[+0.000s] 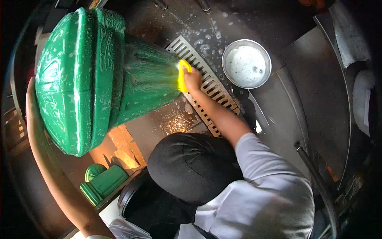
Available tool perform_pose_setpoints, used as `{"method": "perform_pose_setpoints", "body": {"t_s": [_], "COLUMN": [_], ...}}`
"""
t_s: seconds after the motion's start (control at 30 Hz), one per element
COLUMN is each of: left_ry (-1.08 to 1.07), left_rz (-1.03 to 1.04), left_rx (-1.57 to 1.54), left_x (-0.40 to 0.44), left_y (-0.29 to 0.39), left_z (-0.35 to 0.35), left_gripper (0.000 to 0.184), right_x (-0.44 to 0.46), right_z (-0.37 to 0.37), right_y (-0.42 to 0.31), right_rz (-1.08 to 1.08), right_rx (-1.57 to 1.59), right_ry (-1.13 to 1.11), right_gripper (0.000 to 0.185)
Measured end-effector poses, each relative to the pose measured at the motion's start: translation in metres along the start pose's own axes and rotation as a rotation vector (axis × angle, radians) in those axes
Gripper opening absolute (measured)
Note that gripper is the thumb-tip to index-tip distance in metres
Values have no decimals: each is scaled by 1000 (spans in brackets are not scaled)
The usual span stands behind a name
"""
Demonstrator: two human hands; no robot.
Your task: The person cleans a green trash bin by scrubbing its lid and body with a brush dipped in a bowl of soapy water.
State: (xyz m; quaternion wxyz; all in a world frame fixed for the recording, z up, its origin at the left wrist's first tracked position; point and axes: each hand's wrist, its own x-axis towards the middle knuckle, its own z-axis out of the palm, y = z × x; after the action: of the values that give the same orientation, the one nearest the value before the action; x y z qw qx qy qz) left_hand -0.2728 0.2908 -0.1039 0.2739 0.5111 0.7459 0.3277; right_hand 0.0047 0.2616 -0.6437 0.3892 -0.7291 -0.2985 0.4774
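Observation:
A large green trash bin [137, 75] lies on its side, its domed lid [59, 79] towards the left, streaked with white suds. My right hand [192, 79] is closed round a yellow scrub brush [183, 75], which presses against the bin's narrow end; its bristles are out of sight. At the far left, my left hand [31, 93] holds the lid's outer edge, with its fingers partly hidden. Below my face-level view, a black cap [191, 167] covers the middle foreground, between my two arms.
A metal bowl of soapy water [246, 63] stands right of a slotted drain grate [211, 85]. Suds and water wet the dark floor [274, 103]. A smaller green piece [104, 183] lies lower left. A dark hose or tube [318, 187] curves at the right.

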Motion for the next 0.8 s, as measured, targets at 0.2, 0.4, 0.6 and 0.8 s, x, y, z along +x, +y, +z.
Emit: {"method": "perform_pose_setpoints", "body": {"t_s": [0.2, 0.4, 0.6, 0.8], "left_ry": [5, 17, 193, 150], "left_rz": [20, 75, 251, 90], "left_rx": [19, 45, 254, 365], "left_x": [-5, -7, -13, -7], "left_y": [-1, -6, -4, 3], "left_z": [-1, 9, 22, 19], "left_gripper": [65, 64, 53, 38], "right_x": [-9, 22, -17, 33], "right_z": [10, 11, -130, -240], "right_y": [-9, -1, -84, -72], "right_rz": [-59, -242, -629, -557], "right_rx": [304, -361, -291, -1001], "right_ry": [-147, -41, -46, 33], "right_gripper": [35, 49, 41, 40]}}
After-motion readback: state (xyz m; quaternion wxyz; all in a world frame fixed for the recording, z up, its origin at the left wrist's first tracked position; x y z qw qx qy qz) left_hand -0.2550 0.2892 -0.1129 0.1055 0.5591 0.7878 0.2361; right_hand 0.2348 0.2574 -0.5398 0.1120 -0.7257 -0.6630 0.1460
